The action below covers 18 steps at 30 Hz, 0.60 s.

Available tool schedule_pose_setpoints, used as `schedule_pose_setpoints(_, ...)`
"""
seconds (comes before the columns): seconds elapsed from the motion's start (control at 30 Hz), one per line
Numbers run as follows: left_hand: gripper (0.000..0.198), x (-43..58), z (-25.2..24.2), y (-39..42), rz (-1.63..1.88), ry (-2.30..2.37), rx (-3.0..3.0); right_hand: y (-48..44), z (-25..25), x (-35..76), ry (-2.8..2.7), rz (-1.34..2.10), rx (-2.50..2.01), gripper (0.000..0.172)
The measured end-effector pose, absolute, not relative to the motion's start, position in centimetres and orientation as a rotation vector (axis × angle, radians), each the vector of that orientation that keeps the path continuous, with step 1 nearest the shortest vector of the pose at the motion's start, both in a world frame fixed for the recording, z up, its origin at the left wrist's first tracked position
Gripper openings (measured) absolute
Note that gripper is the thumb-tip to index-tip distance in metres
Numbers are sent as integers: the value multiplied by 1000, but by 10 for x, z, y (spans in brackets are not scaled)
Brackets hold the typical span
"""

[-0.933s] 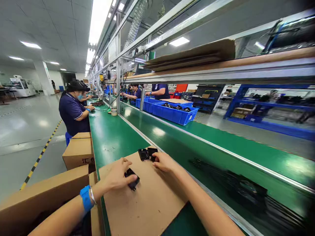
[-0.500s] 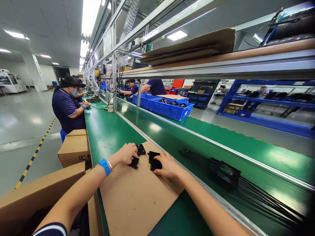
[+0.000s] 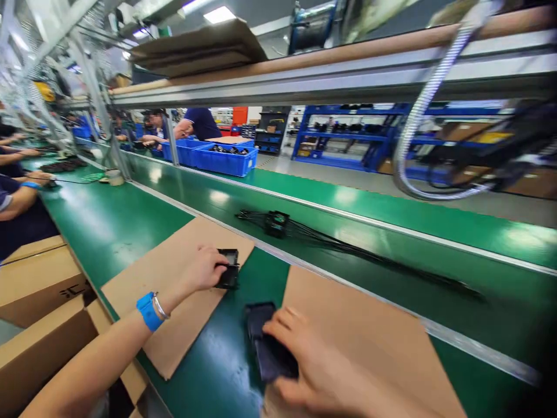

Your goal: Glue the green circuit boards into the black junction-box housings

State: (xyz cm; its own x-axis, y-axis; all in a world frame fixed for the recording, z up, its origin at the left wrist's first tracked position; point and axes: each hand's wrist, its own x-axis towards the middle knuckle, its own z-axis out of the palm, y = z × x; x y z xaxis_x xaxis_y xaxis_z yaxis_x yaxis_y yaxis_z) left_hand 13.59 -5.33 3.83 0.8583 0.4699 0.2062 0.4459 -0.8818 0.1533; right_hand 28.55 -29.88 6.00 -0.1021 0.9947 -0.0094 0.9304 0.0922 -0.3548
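Observation:
My left hand [image 3: 208, 270] is closed on black plastic housings [image 3: 230, 271], which look like a pair of shallow, open pieces side by side. It is over the right edge of a cardboard sheet [image 3: 174, 264]. Nearer to me, my right hand [image 3: 300, 348] grips a larger-looking black plastic housing [image 3: 266, 342], partly smeared by motion. That one is above the green tabletop, by the left edge of a second cardboard sheet [image 3: 348, 313]. The undersides of the held pieces are hidden.
Along the recessed green strip lies a black device with long cables [image 3: 276, 223]. Blue bins [image 3: 232, 159] with black parts stand beyond it. A metal flexible hose [image 3: 407, 145] hangs at right. Cardboard boxes [image 3: 41, 337] are at lower left; a co-worker's arm [image 3: 21, 194] reaches over the bench.
My view has swung right. Both hands have moved right along the bench with black housings, my right hand coming closer to me. The black piece lying on the left cardboard no longer shows there.

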Motion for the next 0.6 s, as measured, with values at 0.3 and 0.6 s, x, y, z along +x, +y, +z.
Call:
schedule_pose_setpoints(0.3, 11, 257, 23, -264, 240, -204, 2915, -476, 10, 260, -1709, 283, -2459, 58)
schedule_pose_setpoints(0.6, 48, 207, 33, -284, 212, -318, 2882, -484, -37, 321, -1970, -77, -2062, 113)
